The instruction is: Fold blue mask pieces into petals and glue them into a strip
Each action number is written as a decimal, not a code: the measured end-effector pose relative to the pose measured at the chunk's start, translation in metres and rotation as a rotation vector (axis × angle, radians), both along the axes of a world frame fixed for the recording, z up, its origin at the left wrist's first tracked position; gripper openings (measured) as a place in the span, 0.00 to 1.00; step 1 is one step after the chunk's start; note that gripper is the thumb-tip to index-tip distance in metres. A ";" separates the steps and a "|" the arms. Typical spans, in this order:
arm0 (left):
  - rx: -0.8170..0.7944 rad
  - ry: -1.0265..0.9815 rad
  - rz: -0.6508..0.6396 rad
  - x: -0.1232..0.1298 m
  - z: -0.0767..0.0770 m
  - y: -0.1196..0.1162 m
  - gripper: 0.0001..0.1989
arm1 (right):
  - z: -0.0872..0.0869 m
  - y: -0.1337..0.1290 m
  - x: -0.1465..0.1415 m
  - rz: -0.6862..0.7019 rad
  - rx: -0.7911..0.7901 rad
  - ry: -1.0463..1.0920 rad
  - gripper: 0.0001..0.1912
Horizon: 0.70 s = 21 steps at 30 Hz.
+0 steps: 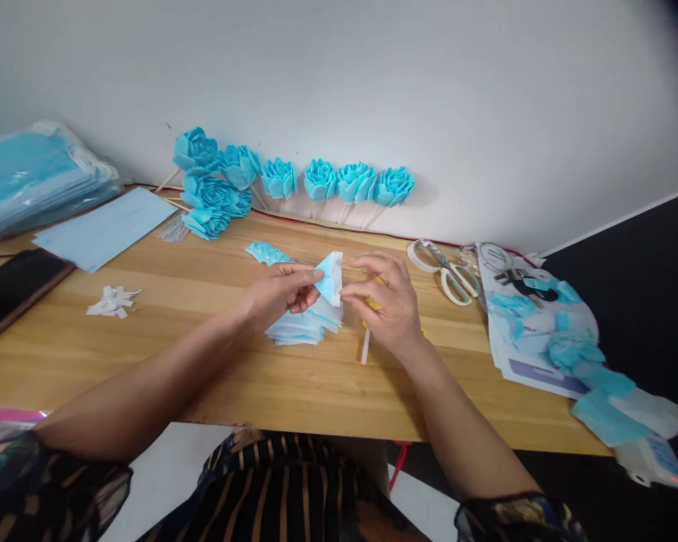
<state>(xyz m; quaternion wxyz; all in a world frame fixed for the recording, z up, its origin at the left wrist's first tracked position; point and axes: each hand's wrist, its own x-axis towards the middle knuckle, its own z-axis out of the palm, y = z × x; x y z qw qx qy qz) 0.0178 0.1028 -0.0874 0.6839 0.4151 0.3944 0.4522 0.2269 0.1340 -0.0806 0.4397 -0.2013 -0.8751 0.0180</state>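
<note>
A folded triangle of blue nonwoven fabric (328, 277) with a white edge is held up over the table. My left hand (285, 290) pinches its pointed end between thumb and fingers. At the white edge, my right hand (389, 297) has its thumb and a finger closed on the lower corner, while the index finger is raised apart. Below lies a stack of pale blue fabric pieces (297, 329), partly covered by the left hand. Behind that hand is a crinkled blue strip (267, 251). Under my right hand, a yellow tool with a white stick (364, 346) is mostly hidden.
Several blue fabric roses (320, 179) on sticks lean along the wall. Scissors (446, 271) and a sheet with blue scraps (534, 331) lie right. To the left are white clippings (113, 301), a phone (16, 290), blue sheets (107, 226) and a plastic-wrapped stack (34, 181).
</note>
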 end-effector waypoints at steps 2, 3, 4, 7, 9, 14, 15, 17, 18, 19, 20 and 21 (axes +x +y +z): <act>0.007 0.011 0.000 0.000 0.000 0.000 0.19 | -0.001 0.000 0.000 0.003 -0.039 0.004 0.10; 0.010 0.018 0.001 0.000 0.000 0.000 0.19 | -0.002 -0.001 0.000 0.004 -0.069 0.011 0.10; 0.013 0.025 0.003 0.001 0.001 -0.001 0.19 | -0.002 -0.001 -0.001 0.003 -0.102 0.021 0.09; 0.021 0.046 0.012 0.001 0.002 -0.001 0.19 | -0.002 -0.005 -0.002 -0.019 -0.198 0.051 0.07; 0.037 0.062 0.013 0.002 0.001 -0.001 0.19 | -0.002 -0.007 -0.004 -0.037 -0.263 0.075 0.06; 0.097 0.106 -0.016 0.000 -0.002 -0.001 0.20 | -0.002 -0.011 -0.006 -0.055 -0.473 0.165 0.03; 0.110 0.121 -0.019 0.000 -0.002 -0.001 0.21 | -0.003 -0.011 -0.006 -0.054 -0.523 0.185 0.02; 0.135 0.153 -0.021 0.000 -0.001 -0.002 0.21 | -0.006 -0.010 -0.008 -0.036 -0.634 0.233 0.02; 0.144 0.169 -0.019 0.000 -0.001 -0.002 0.21 | -0.007 -0.010 -0.008 -0.020 -0.690 0.262 0.02; 0.152 0.185 -0.017 0.000 -0.001 -0.002 0.21 | -0.008 -0.010 -0.009 -0.002 -0.743 0.289 0.02; 0.157 0.199 -0.013 0.001 -0.001 -0.002 0.21 | -0.009 -0.010 -0.010 0.011 -0.790 0.310 0.03; 0.162 0.211 -0.007 0.001 -0.001 -0.002 0.21 | -0.010 -0.010 -0.010 0.014 -0.827 0.323 0.03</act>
